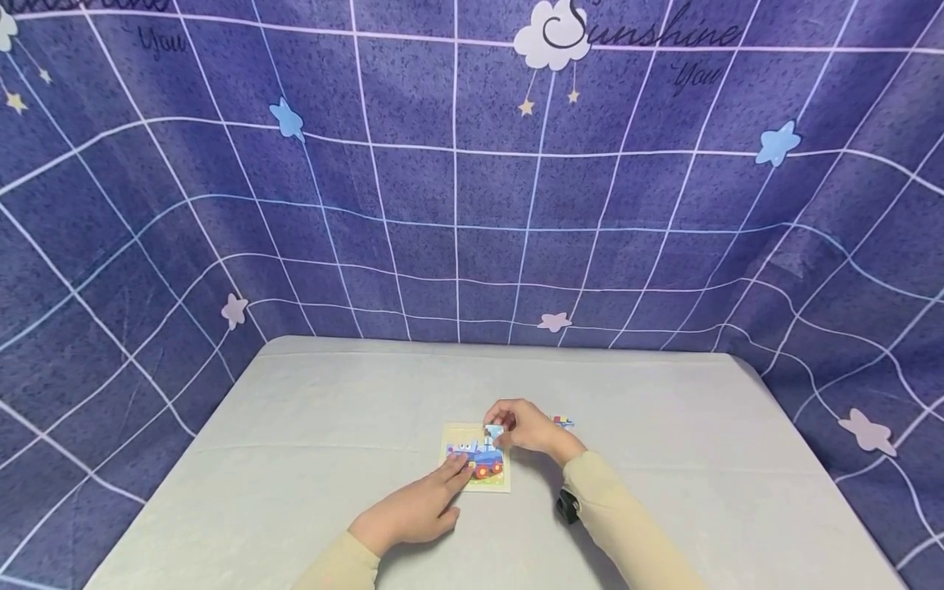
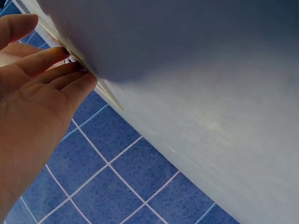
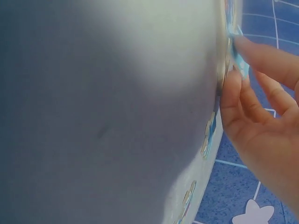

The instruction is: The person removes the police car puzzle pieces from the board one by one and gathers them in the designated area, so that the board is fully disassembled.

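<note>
A small jigsaw puzzle in a pale frame lies on the table, its picture a blue vehicle with eyes and red wheels. My left hand rests on its lower left part with fingers fairly straight; in the left wrist view these fingers touch the thin board edge. At the top right corner of the puzzle, my right hand pinches a light blue puzzle piece between thumb and fingers. The piece stands tilted against the board in the right wrist view. How far it sits in the frame cannot be told.
Loose puzzle pieces lie on the table beyond the right wrist; the right wrist view shows a nearer piece and another piece. The pale tabletop is bordered by a blue gridded curtain at the back and sides.
</note>
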The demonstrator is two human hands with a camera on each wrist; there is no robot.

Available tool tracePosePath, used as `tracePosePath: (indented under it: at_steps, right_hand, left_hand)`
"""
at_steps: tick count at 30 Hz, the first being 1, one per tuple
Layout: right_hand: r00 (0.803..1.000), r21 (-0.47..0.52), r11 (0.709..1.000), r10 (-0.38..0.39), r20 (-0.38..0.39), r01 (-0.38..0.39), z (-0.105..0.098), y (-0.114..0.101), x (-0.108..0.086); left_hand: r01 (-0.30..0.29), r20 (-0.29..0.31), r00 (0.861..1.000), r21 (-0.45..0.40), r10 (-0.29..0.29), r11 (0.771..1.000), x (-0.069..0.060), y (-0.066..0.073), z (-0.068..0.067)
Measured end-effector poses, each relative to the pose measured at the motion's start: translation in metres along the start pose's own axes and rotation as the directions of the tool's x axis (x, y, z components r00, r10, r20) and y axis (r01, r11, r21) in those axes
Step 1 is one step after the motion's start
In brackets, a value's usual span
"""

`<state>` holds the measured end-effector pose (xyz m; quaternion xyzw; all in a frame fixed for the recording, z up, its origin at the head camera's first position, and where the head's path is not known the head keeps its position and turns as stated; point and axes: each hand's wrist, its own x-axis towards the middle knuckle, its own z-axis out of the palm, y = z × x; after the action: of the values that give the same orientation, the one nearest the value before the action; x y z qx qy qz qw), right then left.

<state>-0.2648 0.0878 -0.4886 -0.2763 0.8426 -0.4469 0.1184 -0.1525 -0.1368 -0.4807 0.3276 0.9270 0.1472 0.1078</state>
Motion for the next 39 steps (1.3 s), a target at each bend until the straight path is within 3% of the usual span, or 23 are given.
tracePosePath:
  at_steps: [5, 11, 17, 30, 39]
  right_hand:
    - [1.000, -0.011, 1.000, -0.005, -0.001, 0.005, 0.000, -0.002, -0.002]
    - [1.000, 0.042, 0.999, -0.004, 0.006, 0.003, -0.003, -0.003, -0.003]
    - [1.000, 0.102, 0.995, -0.011, -0.023, 0.013, -0.022, 0.001, -0.009]
    - [0.977, 0.212, 0.970, 0.149, -0.151, -0.115, -0.092, 0.033, -0.062]
    - [0.962, 0.243, 0.955, 0.213, -0.172, -0.168, -0.107, 0.059, -0.086]
  left_hand:
    - [0.000, -0.002, 1.000, 0.001, 0.000, 1.000, 0.000, 0.001, -0.001]
    - [-0.001, 0.005, 1.000, -0.008, 0.001, 1.000, -0.001, 0.002, -0.003]
    - [0.002, 0.003, 1.000, -0.003, -0.002, 1.000, -0.001, 0.004, -0.003]
    - [-0.016, -0.009, 1.000, -0.010, 0.016, 1.000, -0.004, 0.005, -0.005]
    - [0.000, 0.000, 1.000, -0.004, 0.000, 1.000, -0.002, 0.004, -0.004]
